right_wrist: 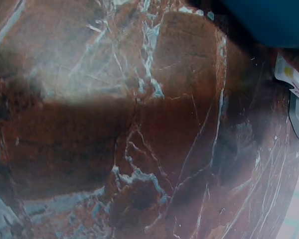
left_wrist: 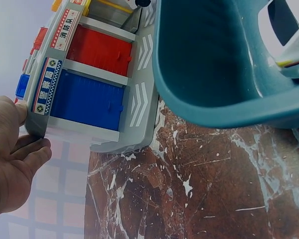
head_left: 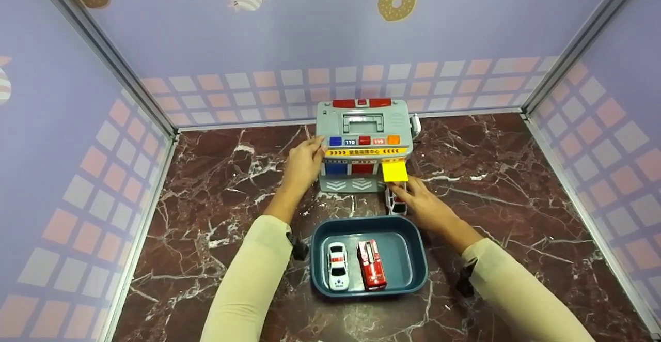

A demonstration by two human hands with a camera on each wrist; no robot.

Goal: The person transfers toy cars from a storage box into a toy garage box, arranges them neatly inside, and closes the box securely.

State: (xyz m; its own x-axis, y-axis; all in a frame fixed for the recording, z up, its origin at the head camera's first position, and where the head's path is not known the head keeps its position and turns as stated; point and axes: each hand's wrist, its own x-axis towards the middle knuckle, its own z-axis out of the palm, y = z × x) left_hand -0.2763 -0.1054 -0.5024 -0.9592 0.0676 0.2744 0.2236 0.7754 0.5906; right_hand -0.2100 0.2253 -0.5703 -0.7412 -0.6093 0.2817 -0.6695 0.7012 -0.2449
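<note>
A grey toy rescue station [head_left: 364,125] stands against the back wall, with blue and red garage doors down and a yellow door [head_left: 395,171] raised at its right. With thumb above and fingers below, my left hand [head_left: 304,162] grips the left front corner of its roof; the left wrist view shows this hand [left_wrist: 12,154] close up. Below the yellow door, my right hand [head_left: 426,202] holds a small white toy car [head_left: 396,206] at the station's right bay. The fingers partly cover the car. Only a dim edge of the right hand enters the right wrist view.
A dark teal bin [head_left: 421,275] sits in front of the station, between my forearms. Inside lie a white toy police car [head_left: 338,267] and a red toy fire truck [head_left: 372,264]. Patterned panels [head_left: 289,32] enclose the brown marbled surface [head_left: 232,187] at the back and both sides.
</note>
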